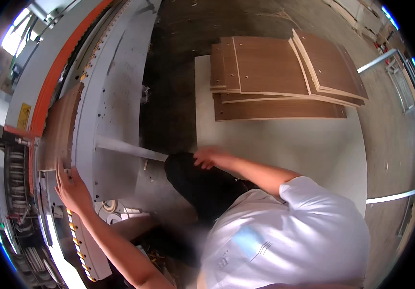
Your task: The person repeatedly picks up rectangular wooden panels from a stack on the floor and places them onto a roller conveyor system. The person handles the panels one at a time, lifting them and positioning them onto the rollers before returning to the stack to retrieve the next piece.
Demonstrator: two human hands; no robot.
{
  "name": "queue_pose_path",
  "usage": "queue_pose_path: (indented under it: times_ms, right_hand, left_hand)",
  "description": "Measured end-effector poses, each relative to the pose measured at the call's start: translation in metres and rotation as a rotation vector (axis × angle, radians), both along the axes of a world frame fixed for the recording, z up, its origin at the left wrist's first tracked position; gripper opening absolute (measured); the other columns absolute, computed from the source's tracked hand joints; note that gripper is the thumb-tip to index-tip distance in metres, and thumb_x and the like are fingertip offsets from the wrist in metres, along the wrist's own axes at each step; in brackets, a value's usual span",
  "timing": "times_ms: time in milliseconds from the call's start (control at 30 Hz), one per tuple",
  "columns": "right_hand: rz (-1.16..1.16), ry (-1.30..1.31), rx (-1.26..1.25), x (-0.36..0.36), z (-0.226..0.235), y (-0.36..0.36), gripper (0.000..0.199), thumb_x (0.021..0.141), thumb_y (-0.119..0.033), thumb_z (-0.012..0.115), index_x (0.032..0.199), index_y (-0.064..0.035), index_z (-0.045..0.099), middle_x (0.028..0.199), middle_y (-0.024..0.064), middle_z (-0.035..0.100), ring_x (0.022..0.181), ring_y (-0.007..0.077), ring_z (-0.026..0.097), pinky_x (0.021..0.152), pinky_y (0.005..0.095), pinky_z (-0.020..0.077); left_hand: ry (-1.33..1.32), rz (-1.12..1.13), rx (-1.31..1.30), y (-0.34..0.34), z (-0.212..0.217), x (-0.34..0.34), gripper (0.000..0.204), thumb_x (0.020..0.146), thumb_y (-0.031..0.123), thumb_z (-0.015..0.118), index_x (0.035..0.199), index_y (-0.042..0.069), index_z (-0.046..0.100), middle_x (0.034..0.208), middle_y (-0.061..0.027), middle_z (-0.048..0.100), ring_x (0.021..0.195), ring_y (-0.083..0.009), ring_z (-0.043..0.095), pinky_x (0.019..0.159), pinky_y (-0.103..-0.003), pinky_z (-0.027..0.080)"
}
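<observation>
My left hand [74, 189] is at the near end of a brown wood-look panel [63, 127], its fingers stretched out against the panel's end edge. That panel lies in the long grey and orange machine [116, 91] on the left, along its feed edge. My right hand [212, 158] hangs in the air above my dark-trousered knee, between the machine and the white board. It is a little blurred, with its fingers loosely apart and nothing visible in them.
Several brown panels [270, 67] with small holes lie in an uneven stack on a large white board [284, 144] at right. A pale bar [130, 148] juts from the machine toward my knee. Rolls of tape [110, 206] sit below the machine. Metal rails [395, 195] stand at far right.
</observation>
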State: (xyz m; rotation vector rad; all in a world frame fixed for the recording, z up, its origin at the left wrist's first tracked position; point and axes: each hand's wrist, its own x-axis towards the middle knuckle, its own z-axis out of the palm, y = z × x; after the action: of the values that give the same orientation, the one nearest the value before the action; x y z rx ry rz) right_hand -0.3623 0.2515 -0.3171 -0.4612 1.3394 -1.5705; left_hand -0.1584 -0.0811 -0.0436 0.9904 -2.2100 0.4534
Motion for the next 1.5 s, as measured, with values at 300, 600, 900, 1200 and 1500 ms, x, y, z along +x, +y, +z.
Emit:
queue_pose_path:
  times_ms: [300,600,900,1200,1500]
  right_hand:
    - [-1.040,-0.039,0.107,-0.123,-0.014,0.184,0.050,0.096,-0.059,0.063,0.114,-0.0120,0.062,0.105,0.0054,0.073,0.085,0.0125,0.066,0.072,0.0312,0.0520]
    - [-1.549,-0.122,0.032,-0.223,-0.008,0.324,0.077,0.095,-0.057,0.064,0.147,-0.0022,0.046,0.140,0.0169,0.061,0.125,0.0279,0.063,0.097,0.0425,0.0559]
    - [-1.684,-0.123,0.068,-0.252,-0.012,0.323,0.037,0.100,-0.035,0.069,0.129,-0.0131,0.063,0.122,0.0044,0.070,0.106,0.0169,0.073,0.083,0.0317,0.0585]
    - [-1.371,-0.042,0.209,-0.248,0.011,0.265,0.032,0.100,-0.039,0.069,0.119,-0.0143,0.065,0.105,0.0033,0.076,0.083,0.0069,0.068,0.057,0.0195,0.0432]
    - [-1.199,0.198,0.259,-0.219,0.032,0.297,0.040,0.096,-0.042,0.073,0.121,-0.0119,0.069,0.099,0.0071,0.077,0.066,0.0066,0.062,0.055,0.0205,0.0423]
  left_hand:
    - [0.377,-0.553,0.625,0.070,-0.156,0.046,0.030,0.098,0.007,0.065,0.128,0.002,0.067,0.128,-0.0138,0.069,0.121,-0.0292,0.063,0.106,-0.042,0.046]
    - [-0.063,-0.369,0.958,0.144,-0.361,0.129,0.021,0.095,0.011,0.068,0.111,0.000,0.075,0.102,-0.0182,0.076,0.093,-0.0255,0.074,0.084,-0.037,0.056]
    - [0.043,-0.313,1.197,0.167,-0.373,0.146,0.023,0.092,0.016,0.073,0.110,0.003,0.076,0.098,-0.0177,0.077,0.088,-0.0246,0.075,0.082,-0.035,0.056]
    - [-0.338,-0.449,1.068,0.159,-0.386,0.134,0.029,0.092,0.027,0.071,0.112,0.006,0.076,0.099,-0.0191,0.076,0.094,-0.0299,0.076,0.084,-0.039,0.056]
    - [-0.312,-0.489,1.178,0.135,-0.447,0.162,0.033,0.089,0.031,0.068,0.109,0.005,0.074,0.097,-0.0212,0.075,0.094,-0.0387,0.073,0.080,-0.047,0.055]
